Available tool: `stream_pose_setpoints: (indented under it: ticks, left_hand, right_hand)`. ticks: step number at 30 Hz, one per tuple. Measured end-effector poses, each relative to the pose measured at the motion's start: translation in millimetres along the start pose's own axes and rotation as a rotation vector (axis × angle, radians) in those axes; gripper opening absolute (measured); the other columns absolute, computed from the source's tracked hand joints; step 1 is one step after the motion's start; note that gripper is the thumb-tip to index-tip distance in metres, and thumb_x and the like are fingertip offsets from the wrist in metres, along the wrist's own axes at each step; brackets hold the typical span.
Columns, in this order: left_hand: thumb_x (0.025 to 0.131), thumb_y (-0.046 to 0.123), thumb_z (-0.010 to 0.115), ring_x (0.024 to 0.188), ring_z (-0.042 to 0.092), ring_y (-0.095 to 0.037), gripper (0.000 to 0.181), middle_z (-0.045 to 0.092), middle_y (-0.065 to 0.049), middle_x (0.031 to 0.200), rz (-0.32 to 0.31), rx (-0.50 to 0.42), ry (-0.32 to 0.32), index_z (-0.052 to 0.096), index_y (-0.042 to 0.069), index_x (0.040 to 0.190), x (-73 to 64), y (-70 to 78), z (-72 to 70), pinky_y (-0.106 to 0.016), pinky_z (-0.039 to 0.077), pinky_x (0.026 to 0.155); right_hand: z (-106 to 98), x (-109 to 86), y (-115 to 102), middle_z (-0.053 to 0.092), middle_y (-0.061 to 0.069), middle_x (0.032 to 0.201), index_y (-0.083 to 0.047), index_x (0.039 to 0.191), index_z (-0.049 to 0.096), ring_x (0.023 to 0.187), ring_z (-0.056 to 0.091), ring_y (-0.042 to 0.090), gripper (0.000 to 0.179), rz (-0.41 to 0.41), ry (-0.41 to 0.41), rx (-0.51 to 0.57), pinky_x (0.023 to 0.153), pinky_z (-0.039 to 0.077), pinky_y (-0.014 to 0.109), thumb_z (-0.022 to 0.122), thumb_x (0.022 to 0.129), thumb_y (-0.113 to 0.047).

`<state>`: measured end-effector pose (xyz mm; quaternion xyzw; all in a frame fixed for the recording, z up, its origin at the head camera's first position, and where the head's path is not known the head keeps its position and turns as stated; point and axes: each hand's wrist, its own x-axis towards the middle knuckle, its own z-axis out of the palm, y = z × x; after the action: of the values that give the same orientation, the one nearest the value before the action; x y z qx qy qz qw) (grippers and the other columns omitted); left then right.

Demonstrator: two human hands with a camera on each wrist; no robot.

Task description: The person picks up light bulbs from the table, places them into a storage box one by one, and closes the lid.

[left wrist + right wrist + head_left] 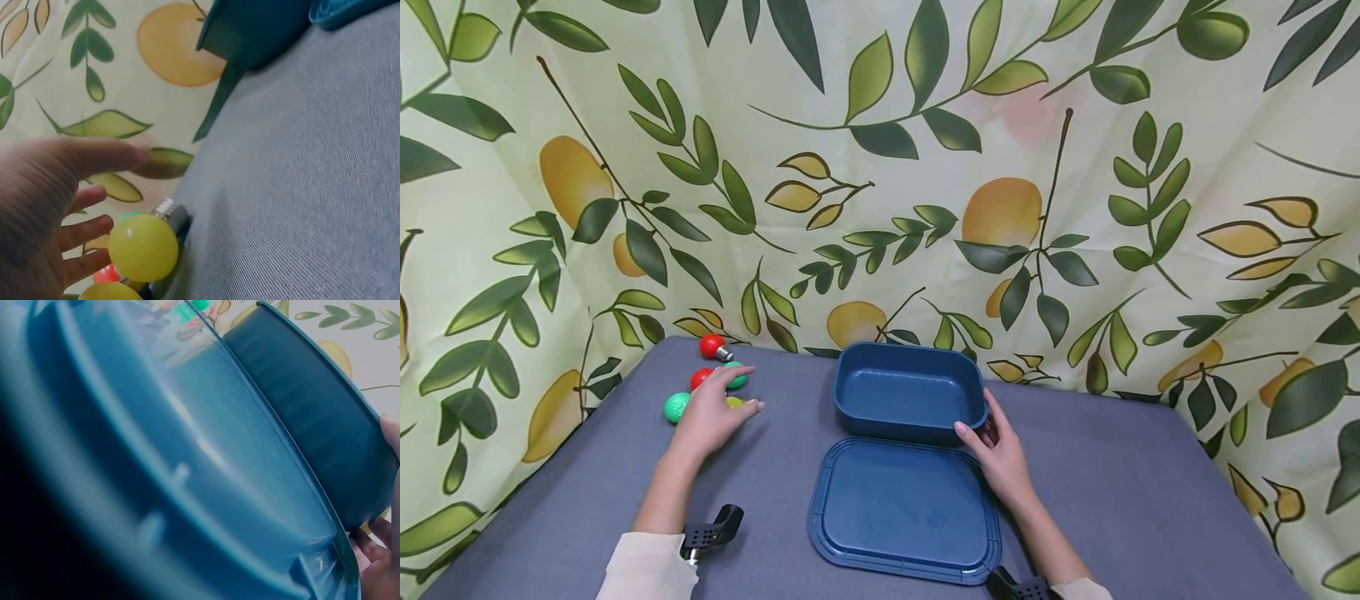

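My left hand (709,415), fingers spread and thumb apart, reaches over several small toy-like light bulbs at the table's back left. Nearest it is a yellow bulb (144,248) with a silver screw base, between thumb and fingers but not gripped. A second yellow bulb (110,292) shows at the bottom of the left wrist view. Around the hand are a green bulb (739,377), a red bulb (701,377) and a textured green ball-like piece (677,407). My right hand (1000,450) holds the right front corner of a blue rectangular box (910,396), thumb at the rim.
A flat blue lid (906,504) lies in front of the box. Another red bulb (711,345) with a silver base lies behind the group. The grey cloth-covered table (1150,500) meets a leaf-patterned curtain (880,167) at the back and sides.
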<state>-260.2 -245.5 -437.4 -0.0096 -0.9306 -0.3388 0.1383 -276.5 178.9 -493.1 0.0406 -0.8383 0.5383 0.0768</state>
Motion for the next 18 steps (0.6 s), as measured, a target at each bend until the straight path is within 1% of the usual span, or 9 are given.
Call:
stream_pose_setpoints:
  ticks: [4,7,9,14,16,18]
  left_hand:
    - [0.084,0.012,0.078,0.142,0.040,-0.050,0.058,0.053,-0.029,0.145,-0.011,0.016,0.003,0.058,-0.001,0.138,-0.4,-1.4,-0.5,-0.063,0.037,0.113]
    - [0.082,0.009,0.079,0.138,0.046,-0.047,0.059,0.054,-0.029,0.144,-0.025,0.040,0.002,0.059,-0.001,0.137,-0.7,-1.0,1.2,-0.061,0.041,0.110]
    - [0.082,0.008,0.079,0.137,0.048,-0.046,0.059,0.054,-0.028,0.144,-0.034,0.061,-0.004,0.060,-0.001,0.137,-1.3,-0.4,2.8,-0.061,0.042,0.109]
    - [0.081,0.006,0.079,0.134,0.051,-0.047,0.054,0.057,-0.028,0.141,-0.029,0.087,-0.016,0.063,-0.003,0.132,-2.3,0.6,9.1,-0.061,0.044,0.106]
    - [0.080,0.004,0.078,0.129,0.055,-0.047,0.052,0.060,-0.028,0.137,-0.025,0.088,-0.025,0.064,-0.003,0.130,-2.3,1.1,12.5,-0.060,0.047,0.103]
    - [0.081,0.004,0.077,0.122,0.059,-0.047,0.050,0.063,-0.028,0.133,-0.033,0.083,-0.034,0.065,-0.003,0.129,-2.5,2.2,16.2,-0.058,0.050,0.099]
  right_hand:
    - [-0.3,0.2,-1.0,0.036,0.021,0.162,-0.015,0.162,0.022,0.145,0.044,0.037,0.083,-0.010,-0.004,0.010,0.115,0.038,0.047,0.069,0.096,-0.033]
    - [-0.8,0.3,-2.5,0.036,0.020,0.162,-0.016,0.162,0.021,0.145,0.044,0.037,0.083,-0.011,-0.012,0.019,0.116,0.037,0.048,0.069,0.097,-0.033]
    - [-1.1,0.7,-3.3,0.036,0.020,0.162,-0.016,0.162,0.022,0.145,0.044,0.038,0.083,-0.011,-0.016,0.022,0.116,0.036,0.048,0.069,0.097,-0.033]
    - [-1.5,0.2,-4.8,0.036,0.019,0.162,-0.017,0.162,0.022,0.146,0.043,0.037,0.083,-0.007,-0.018,0.020,0.117,0.036,0.047,0.069,0.096,-0.034]
    - [-1.9,-0.6,-5.2,0.036,0.020,0.162,-0.016,0.162,0.021,0.146,0.043,0.038,0.084,-0.007,-0.020,0.019,0.116,0.037,0.048,0.069,0.096,-0.033]
    - [-2.0,-1.4,-5.3,0.035,0.021,0.162,-0.015,0.162,0.021,0.145,0.043,0.038,0.084,-0.004,-0.022,0.022,0.115,0.037,0.048,0.069,0.096,-0.033]
